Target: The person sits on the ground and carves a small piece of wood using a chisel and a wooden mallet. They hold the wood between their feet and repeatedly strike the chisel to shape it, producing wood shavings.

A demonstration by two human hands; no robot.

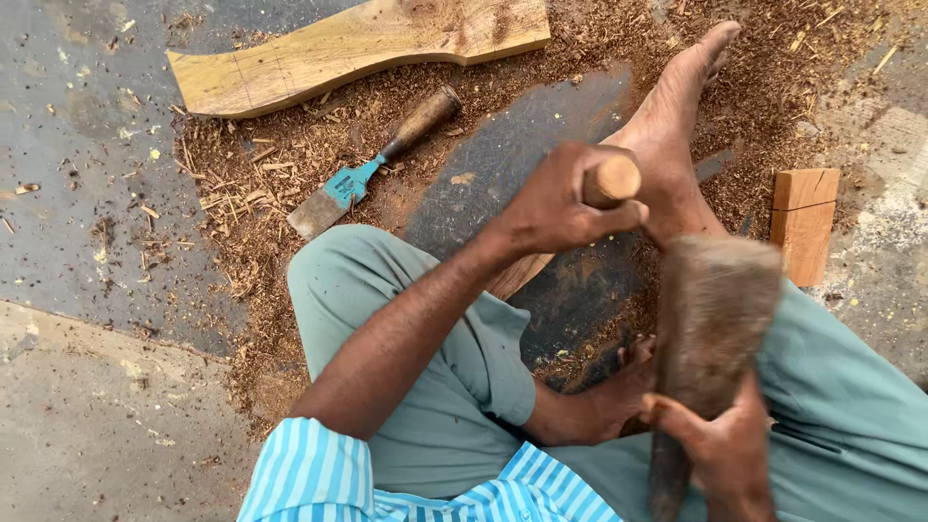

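Observation:
My left hand is closed around the round wooden handle of a chisel, held upright over a strip of wood that shows just under my forearm. The chisel's blade is hidden behind the hand. My right hand grips the handle of a heavy, dark wooden mallet, raised and blurred, to the right of the chisel handle and slightly nearer me. My bare foot stretches forward past the left hand, over a dark mat.
A second chisel with a teal collar and brown handle lies on the sawdust. A curved pale plank lies at the top. A small reddish wood block stands at the right. Wood shavings cover the concrete floor.

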